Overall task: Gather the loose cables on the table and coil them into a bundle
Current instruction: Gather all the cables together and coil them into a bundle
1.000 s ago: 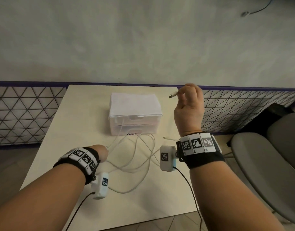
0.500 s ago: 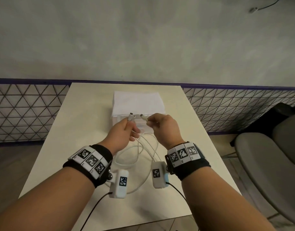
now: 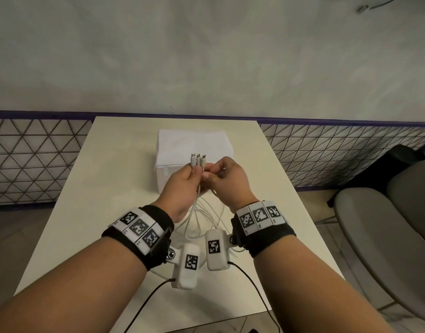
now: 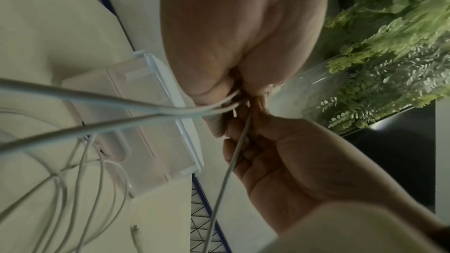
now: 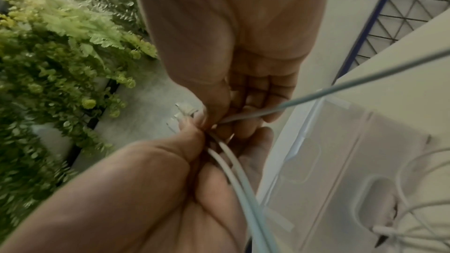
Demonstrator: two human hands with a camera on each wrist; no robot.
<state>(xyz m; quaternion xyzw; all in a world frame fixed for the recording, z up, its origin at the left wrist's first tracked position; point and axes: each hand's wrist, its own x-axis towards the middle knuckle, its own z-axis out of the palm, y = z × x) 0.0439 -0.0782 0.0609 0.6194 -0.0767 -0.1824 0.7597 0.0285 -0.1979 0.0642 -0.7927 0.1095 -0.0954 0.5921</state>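
My left hand [image 4: 243, 32] is pinching two white cables [image 4: 102, 101]. My right hand [image 4: 280, 153] is holding one more cable [image 4: 233, 157] right beside it. More cables are lying looped on the table [image 4: 43, 26] by a clear box [image 4: 151, 122].

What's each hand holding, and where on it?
Left hand pinches the white cables just below their plugs. Right hand pinches one cable at the same spot.
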